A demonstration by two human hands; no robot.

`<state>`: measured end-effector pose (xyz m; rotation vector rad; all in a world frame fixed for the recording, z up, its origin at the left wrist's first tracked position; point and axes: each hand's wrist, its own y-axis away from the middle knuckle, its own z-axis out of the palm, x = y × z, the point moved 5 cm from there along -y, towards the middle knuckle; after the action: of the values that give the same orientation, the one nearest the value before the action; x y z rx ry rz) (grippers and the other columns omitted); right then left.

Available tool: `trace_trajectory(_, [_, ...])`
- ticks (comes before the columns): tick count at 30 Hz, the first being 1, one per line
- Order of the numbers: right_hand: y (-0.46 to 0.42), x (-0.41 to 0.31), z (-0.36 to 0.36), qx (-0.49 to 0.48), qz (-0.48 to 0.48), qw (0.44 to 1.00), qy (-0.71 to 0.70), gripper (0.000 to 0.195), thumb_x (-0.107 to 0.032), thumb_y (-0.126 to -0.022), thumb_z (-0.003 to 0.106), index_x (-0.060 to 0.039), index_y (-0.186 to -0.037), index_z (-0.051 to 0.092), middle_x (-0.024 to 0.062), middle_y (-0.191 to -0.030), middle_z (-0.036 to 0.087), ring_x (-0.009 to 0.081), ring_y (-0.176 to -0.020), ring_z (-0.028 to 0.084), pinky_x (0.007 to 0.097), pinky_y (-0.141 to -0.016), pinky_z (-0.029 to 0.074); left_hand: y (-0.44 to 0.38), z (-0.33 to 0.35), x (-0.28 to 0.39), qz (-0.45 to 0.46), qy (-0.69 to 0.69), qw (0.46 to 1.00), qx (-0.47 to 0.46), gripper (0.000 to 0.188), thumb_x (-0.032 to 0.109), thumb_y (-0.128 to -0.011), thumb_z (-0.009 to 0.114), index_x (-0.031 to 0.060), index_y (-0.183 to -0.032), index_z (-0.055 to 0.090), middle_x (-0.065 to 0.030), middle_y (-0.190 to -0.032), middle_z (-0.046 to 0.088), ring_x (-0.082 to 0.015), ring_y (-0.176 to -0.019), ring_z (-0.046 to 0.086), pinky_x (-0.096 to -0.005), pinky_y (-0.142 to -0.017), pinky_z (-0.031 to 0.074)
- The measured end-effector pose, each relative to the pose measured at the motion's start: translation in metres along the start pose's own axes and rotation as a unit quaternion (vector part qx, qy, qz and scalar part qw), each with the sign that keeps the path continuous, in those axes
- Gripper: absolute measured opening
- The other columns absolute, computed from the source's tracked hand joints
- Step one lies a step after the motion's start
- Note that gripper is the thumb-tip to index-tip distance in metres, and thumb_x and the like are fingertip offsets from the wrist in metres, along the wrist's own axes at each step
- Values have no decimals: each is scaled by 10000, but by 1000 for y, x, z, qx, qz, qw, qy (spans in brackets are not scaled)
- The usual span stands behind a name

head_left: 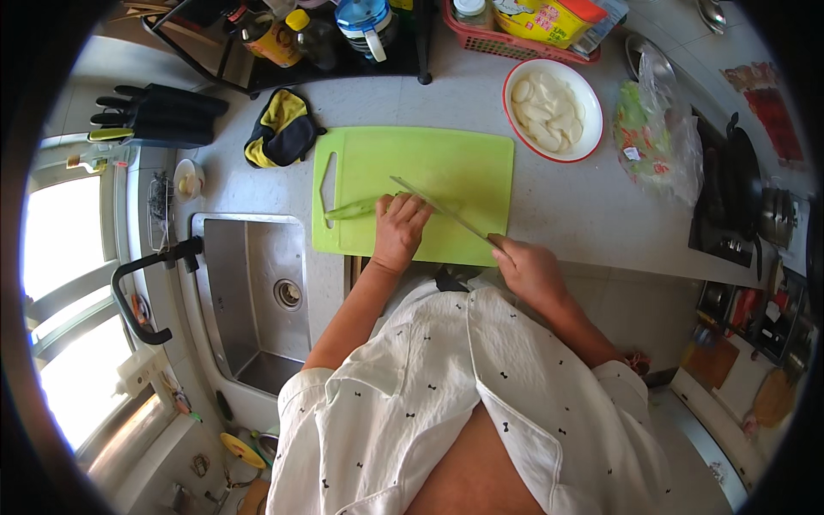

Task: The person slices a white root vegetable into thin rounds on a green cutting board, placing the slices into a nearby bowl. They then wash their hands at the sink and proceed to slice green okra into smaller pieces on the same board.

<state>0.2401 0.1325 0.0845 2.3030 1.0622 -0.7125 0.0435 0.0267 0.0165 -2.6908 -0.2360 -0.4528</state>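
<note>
A long pale-green vegetable (354, 210) lies across the left half of a green plastic cutting board (444, 148). My left hand (400, 225) presses on its right end, fingers curled over it. In my right hand (531, 262) is the handle of a kitchen knife (450, 215). The blade slants up and left over the board, its edge close beside my left fingertips. The vegetable's right end is partly hidden behind my fingers and the blade, so I cannot tell whether the blade touches it.
A red-rimmed white bowl (547, 111) of pale slices stands right of the board, with a plastic bag (653, 135) beyond it. Left are a black-and-yellow cloth item (283, 129), a knife block (177, 114) and a steel sink (257, 290). A bottle rack (335, 78) and pink basket (521, 48) stand behind.
</note>
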Motion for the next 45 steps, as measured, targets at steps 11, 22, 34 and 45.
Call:
trace_trajectory(11, [8,-3,-4,-55,55,997,6,227,-203,-938,594,-70,-1117,640,195,-790,660,409,-725,635,499,-628,484,-2,-2,3,-4,-3,1000,-26,267,47,-735,601,91,-983,691,-56,-1099,656,-250,-1070,596,-399,-815,455])
trace_trajectory(22, [15,-5,-7,-25,32,999,22,174,-184,-927,605,-52,-1037,629,176,-710,649,376,-654,645,493,-575,490,-6,-3,3,2,-1,1000,-23,261,40,-715,622,92,-964,679,-61,-1081,645,-259,-1063,583,-436,-897,431])
trace_trajectory(34, [26,-4,-6,-21,71,997,20,197,-189,-926,608,-82,-1088,643,171,-727,659,375,-670,653,493,-583,500,-3,4,1,2,-8,1000,-28,291,40,-696,638,129,-972,665,-70,-1092,620,-277,-1072,564,-481,-932,409])
trace_trajectory(45, [33,-4,-7,-27,88,996,12,198,-147,-913,585,-85,-1096,631,172,-730,665,383,-686,657,506,-602,509,-5,2,3,10,-11,1000,-27,338,20,-677,621,132,-994,659,-65,-1100,616,-273,-1076,561,-482,-920,407])
